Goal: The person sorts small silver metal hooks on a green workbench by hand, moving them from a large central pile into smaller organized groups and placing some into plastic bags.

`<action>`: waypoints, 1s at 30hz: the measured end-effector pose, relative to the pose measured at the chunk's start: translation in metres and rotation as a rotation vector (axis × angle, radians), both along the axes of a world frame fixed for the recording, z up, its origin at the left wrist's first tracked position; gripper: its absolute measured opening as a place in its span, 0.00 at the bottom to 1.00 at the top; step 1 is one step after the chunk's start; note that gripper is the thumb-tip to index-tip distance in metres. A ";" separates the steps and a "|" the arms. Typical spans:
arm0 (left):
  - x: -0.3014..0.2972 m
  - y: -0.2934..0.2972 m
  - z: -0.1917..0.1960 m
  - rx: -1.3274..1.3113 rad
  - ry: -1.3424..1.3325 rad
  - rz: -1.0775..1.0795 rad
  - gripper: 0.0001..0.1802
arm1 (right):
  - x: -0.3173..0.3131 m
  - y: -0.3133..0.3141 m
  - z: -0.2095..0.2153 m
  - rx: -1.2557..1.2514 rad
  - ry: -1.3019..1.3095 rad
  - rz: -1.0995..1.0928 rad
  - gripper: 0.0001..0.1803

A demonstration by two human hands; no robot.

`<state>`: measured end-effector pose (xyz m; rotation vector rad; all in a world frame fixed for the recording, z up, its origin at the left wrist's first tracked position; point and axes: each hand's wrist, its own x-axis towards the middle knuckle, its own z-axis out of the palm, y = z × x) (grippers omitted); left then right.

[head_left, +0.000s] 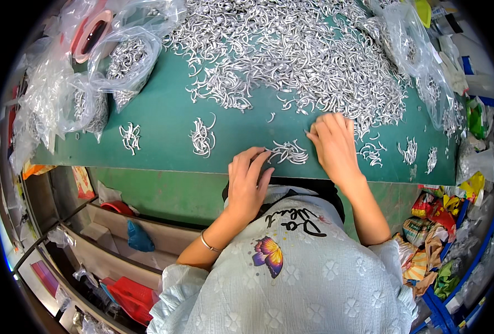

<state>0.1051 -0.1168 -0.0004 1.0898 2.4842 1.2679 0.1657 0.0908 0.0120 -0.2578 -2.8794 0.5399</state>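
Note:
Curved silver metal pieces cover the green tabletop. A small cluster of these pieces lies between my two hands near the front edge. My left hand is at the cluster's left end, thumb and forefinger apart, with no piece visible between them. Over the tabletop to the cluster's upper right is my right hand. Its fingers are bent and close together at the lower border of the large heap. The fingertips point down, and whatever they pinch is hidden. One loose piece lies above the cluster.
Separate small piles line the front edge on both sides. Clear plastic bags of pieces stand at the left, with another bag at the right. Below are a shelf unit at the left and wrappers at the right.

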 end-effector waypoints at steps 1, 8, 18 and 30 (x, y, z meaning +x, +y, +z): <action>-0.001 0.000 -0.002 0.014 -0.002 -0.003 0.22 | 0.005 -0.002 0.003 -0.037 -0.027 0.015 0.06; 0.002 0.005 0.000 0.169 -0.049 -0.022 0.19 | 0.014 -0.004 0.007 -0.290 0.083 -0.034 0.06; 0.014 -0.015 -0.041 0.355 -2.060 0.040 0.23 | 0.010 -0.028 0.007 -0.318 0.023 -0.054 0.21; 0.021 -0.003 -0.088 0.935 -2.472 -0.294 0.40 | 0.009 -0.058 -0.007 -0.260 -0.066 0.190 0.31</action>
